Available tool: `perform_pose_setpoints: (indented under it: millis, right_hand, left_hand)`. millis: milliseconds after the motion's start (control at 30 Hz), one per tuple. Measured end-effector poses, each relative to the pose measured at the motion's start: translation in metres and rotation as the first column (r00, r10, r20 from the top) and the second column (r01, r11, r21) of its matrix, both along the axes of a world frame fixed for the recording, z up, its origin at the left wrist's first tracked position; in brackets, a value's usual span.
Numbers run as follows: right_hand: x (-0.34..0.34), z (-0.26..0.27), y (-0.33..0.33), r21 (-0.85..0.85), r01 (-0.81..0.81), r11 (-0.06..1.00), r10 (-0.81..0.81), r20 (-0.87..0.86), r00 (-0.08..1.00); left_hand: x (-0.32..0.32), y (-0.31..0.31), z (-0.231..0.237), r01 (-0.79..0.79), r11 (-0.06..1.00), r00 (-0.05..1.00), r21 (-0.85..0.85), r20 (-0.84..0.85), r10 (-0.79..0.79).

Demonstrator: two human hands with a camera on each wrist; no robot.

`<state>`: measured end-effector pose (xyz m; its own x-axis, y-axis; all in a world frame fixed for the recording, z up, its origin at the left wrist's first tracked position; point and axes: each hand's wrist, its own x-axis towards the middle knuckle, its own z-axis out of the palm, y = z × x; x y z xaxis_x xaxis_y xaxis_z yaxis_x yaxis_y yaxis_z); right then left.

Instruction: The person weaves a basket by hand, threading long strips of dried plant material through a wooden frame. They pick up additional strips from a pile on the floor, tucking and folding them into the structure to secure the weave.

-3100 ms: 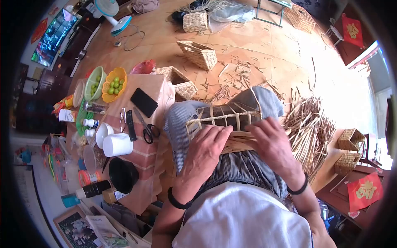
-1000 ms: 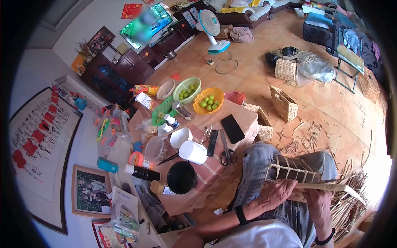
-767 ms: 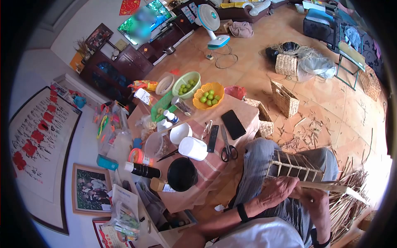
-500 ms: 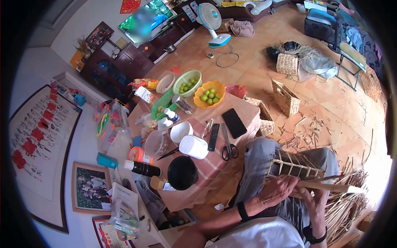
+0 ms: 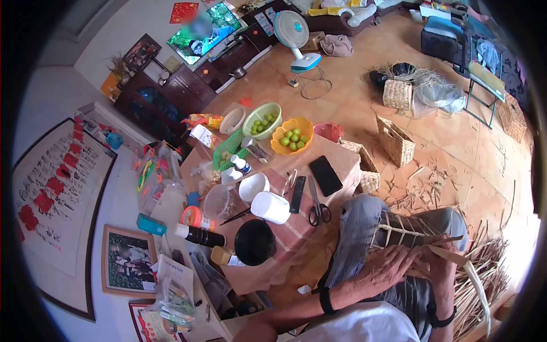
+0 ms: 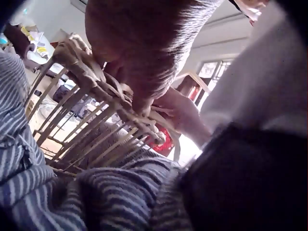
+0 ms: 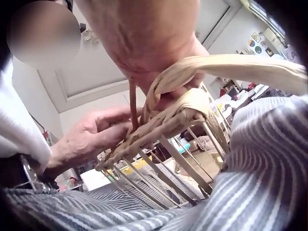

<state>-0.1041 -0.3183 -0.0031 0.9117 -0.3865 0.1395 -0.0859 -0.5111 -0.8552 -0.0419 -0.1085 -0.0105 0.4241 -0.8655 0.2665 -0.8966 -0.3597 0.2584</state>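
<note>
A half-woven straw basket, with an open lattice of thin stakes, lies across the person's striped lap. The left hand grips its woven rim, fingers and thumb at the edge in the right wrist view. At the rim's right end, the right hand pinches a pale flat straw strip. That strip loops over the rim, and its long free end hangs down to the right in the head view. A thin brown stalk stands up from the rim between the hands. The right fingertips are partly hidden behind the strip.
A pile of dry straw lies right of the knees. On the left, a cloth-covered table bears scissors, a phone, a black bowl and fruit bowls. A finished woven basket stands on the floor among scraps.
The head view has swung left since the oldest frame. The strip's free end, lately pointing right, now bends downward. The right hand has moved up to the rim, and the left fingers have spread along it.
</note>
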Motion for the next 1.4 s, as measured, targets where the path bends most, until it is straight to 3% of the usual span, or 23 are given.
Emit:
perform_pose_setpoints:
  millis: [100, 167, 233, 367, 400, 433, 533, 667, 700, 800, 867, 1000, 1033, 1100, 1200, 1233, 1333, 1400]
  right_hand:
    - [0.009, 0.015, -0.002, -0.023, -0.156, 0.988, 0.156, 0.018, 0.988]
    - [0.017, 0.027, 0.005, -0.102, -0.213, 0.972, 0.224, 0.114, 0.968]
    - [0.026, 0.046, 0.0, -0.107, -0.281, 0.954, 0.29, 0.082, 0.953]
    - [0.027, 0.06, -0.016, -0.093, -0.362, 0.928, 0.366, 0.029, 0.93]
    - [0.024, 0.071, -0.022, -0.103, -0.387, 0.916, 0.389, -0.004, 0.921]
    - [0.02, 0.086, -0.023, 0.05, -0.354, 0.934, 0.357, -0.086, 0.93]
    - [0.013, 0.07, -0.028, -0.07, -0.377, 0.924, 0.382, 0.088, 0.92]
    - [0.003, 0.06, -0.017, -0.12, -0.37, 0.921, 0.381, 0.093, 0.92]
    - [0.001, 0.055, -0.016, -0.189, -0.359, 0.914, 0.382, 0.099, 0.919]
    - [-0.004, 0.053, 0.0, -0.123, -0.278, 0.953, 0.29, 0.095, 0.952]
    - [-0.004, 0.055, 0.005, -0.19, -0.282, 0.94, 0.302, 0.085, 0.95]
    - [0.001, 0.024, 0.011, -0.424, -0.28, 0.861, 0.36, 0.119, 0.925]
    - [0.0, 0.02, 0.013, -0.48, -0.258, 0.838, 0.348, 0.108, 0.931]
    - [0.002, 0.013, 0.011, -0.612, -0.266, 0.745, 0.374, 0.053, 0.926]
    - [0.007, 0.008, 0.014, -0.567, -0.223, 0.793, 0.282, 0.017, 0.959]
    - [0.009, 0.025, 0.012, -0.61, -0.297, 0.734, 0.374, -0.002, 0.928]
    - [0.012, 0.011, 0.016, -0.372, -0.194, 0.908, 0.213, 0.01, 0.977]
    - [0.013, 0.011, 0.012, -0.486, -0.209, 0.849, 0.259, 0.037, 0.965]
  left_hand:
    - [-0.009, 0.001, -0.002, -0.07, 0.983, 0.939, 0.169, 0.343, 0.008]
    - [-0.016, -0.005, -0.004, -0.128, 0.965, 0.932, 0.23, 0.359, 0.038]
    - [-0.021, -0.011, -0.007, -0.194, 0.96, 0.887, 0.203, 0.453, 0.084]
    - [-0.024, -0.016, 0.001, -0.239, 0.908, 0.849, 0.343, 0.528, 0.024]
    - [-0.025, -0.018, 0.005, -0.246, 0.896, 0.861, 0.37, 0.508, 0.027]
    - [-0.026, -0.021, 0.008, -0.252, 0.883, 0.873, 0.396, 0.487, 0.03]
    - [-0.024, -0.027, -0.003, -0.239, 0.874, 0.908, 0.422, 0.416, 0.048]
    - [-0.019, -0.031, -0.012, -0.171, 0.892, 0.973, 0.418, 0.216, 0.085]
    - [-0.014, -0.027, -0.011, -0.15, 0.929, 0.976, 0.339, 0.199, 0.085]
    - [0.001, -0.009, -0.002, -0.063, 0.994, 0.992, 0.092, 0.118, 0.052]
    - [0.005, 0.0, 0.003, -0.003, 0.997, 1.0, -0.071, 0.015, 0.004]
    - [0.005, 0.005, 0.026, -0.169, 0.959, 0.95, -0.229, -0.296, 0.097]
    - [0.006, 0.003, 0.028, -0.186, 0.934, 0.954, -0.305, -0.285, 0.097]
    - [0.009, -0.001, 0.028, -0.171, 0.935, 0.926, -0.312, -0.375, 0.044]
    - [0.015, -0.011, 0.029, -0.177, 0.916, 0.913, -0.359, -0.407, 0.017]
    - [0.017, -0.014, 0.029, -0.188, 0.906, 0.915, -0.379, -0.403, 0.021]
    - [0.019, -0.02, 0.027, -0.272, 0.909, 0.85, -0.316, -0.522, 0.073]
    - [0.021, -0.025, 0.017, -0.251, 0.913, 0.883, -0.323, -0.463, 0.079]
